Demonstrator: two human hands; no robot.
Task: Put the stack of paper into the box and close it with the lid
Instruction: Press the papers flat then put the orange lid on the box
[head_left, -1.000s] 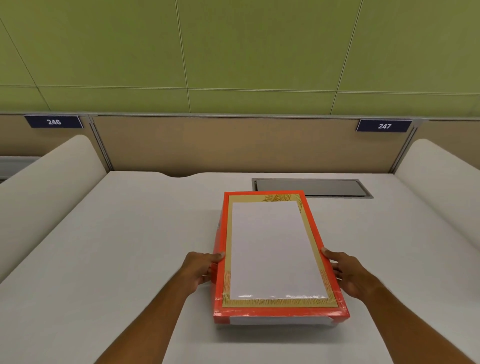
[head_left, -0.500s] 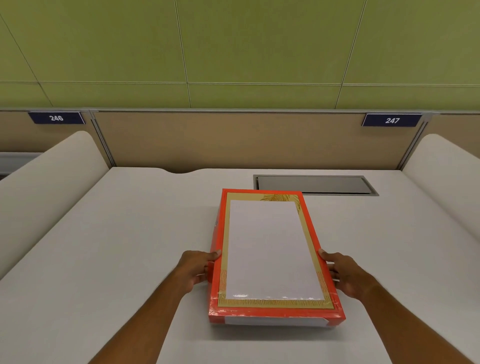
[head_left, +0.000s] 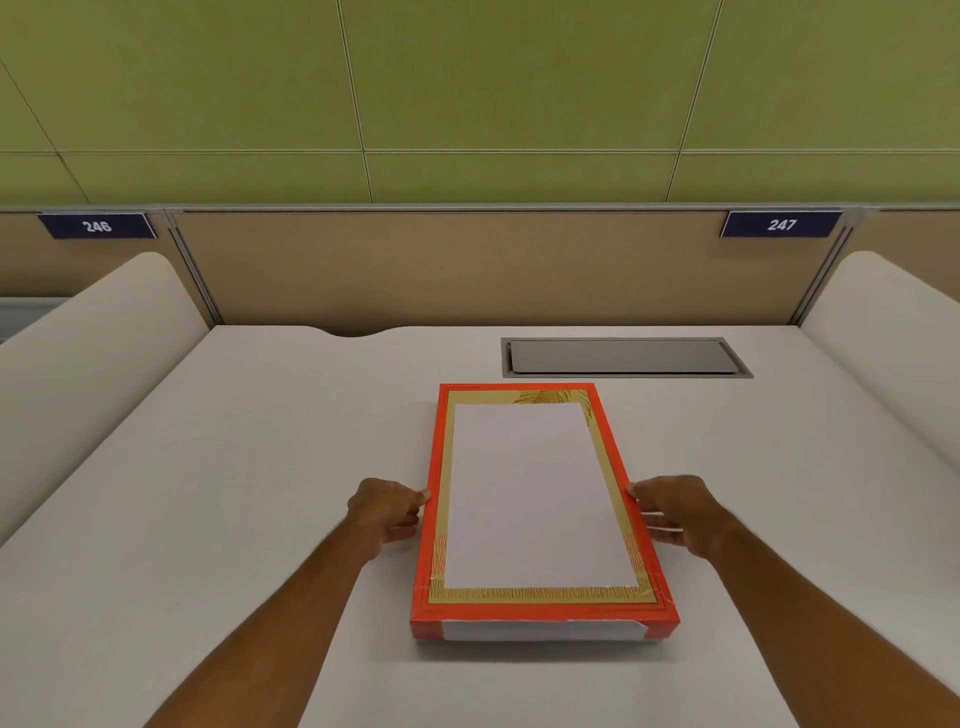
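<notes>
- Left hand (head_left: 387, 512): we see it pressed to the left long side of the box (head_left: 540, 506), thumb tip on the top edge of the orange rim, fingers curled down the side wall. It grips the box only; nothing else is in it.
- Box: it lies on the white desk (head_left: 260, 467), dead ahead of us between the two hands, its long axis running away from us and leaning a little leftward at the far end. The top face shows an orange border, a tan frame and a white panel; we cannot tell whether this is the lid already seated or the paper lying in an open box.
- Near end face: a white label or paper edge shows under the orange rim.
- Right hand (head_left: 675, 512): mirrored on the right long side, thumb on the rim, fingers along the wall. Hands are apart, one per side, both clamped on the box.
- Reach: both hands hold just nearer than mid-length, equally close; neither arm has the advantage.
- Judgement: any next lift or press is symmetric across the short axis.
- Desk hatch (head_left: 623, 357): closed, lying beyond the box's far right corner, apart from it.
</notes>
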